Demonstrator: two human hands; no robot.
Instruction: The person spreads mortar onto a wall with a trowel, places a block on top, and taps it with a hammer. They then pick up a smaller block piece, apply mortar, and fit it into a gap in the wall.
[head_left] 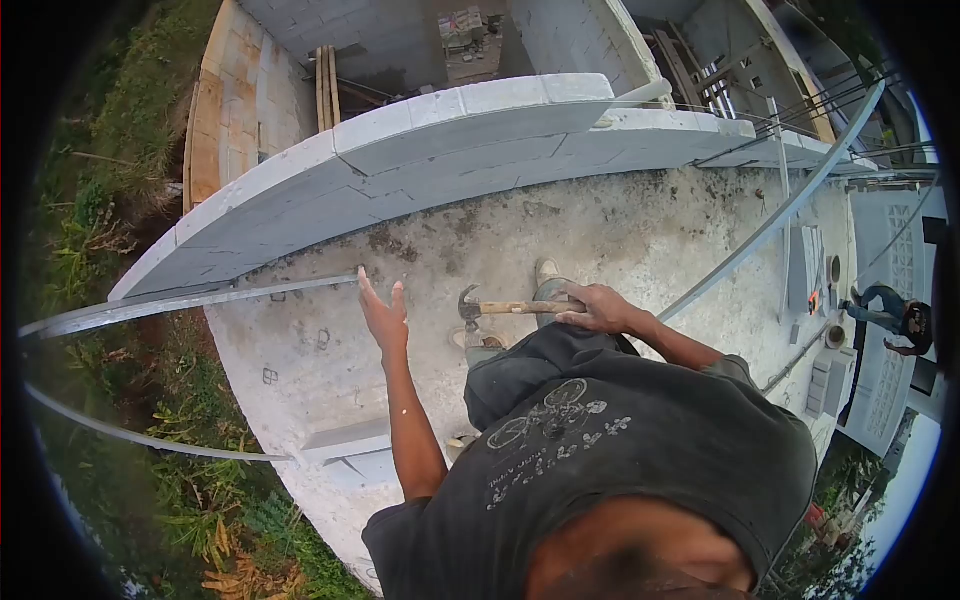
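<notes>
My right hand [600, 308] is closed around the wooden handle of a claw hammer [515, 308], held level in front of my waist with its metal head pointing left. To the left, my left hand [383, 315] is raised with fingers stretched out and thumb apart, and nothing lies in its palm. Its fingertips overlap the near end of a long grey metal strip [250, 293], which runs off past the slab's left edge. Below both hands spreads the stained concrete floor [340, 370], where my shoes [548, 270] are standing.
A low curved-looking wall of pale blocks [420, 150] runs along the front, with unroofed rooms beyond. At left the slab drops to plants [190, 480]. A long metal bar [770, 220] slants at right. Another person [900, 318] is far right, near stacked blocks [825, 385].
</notes>
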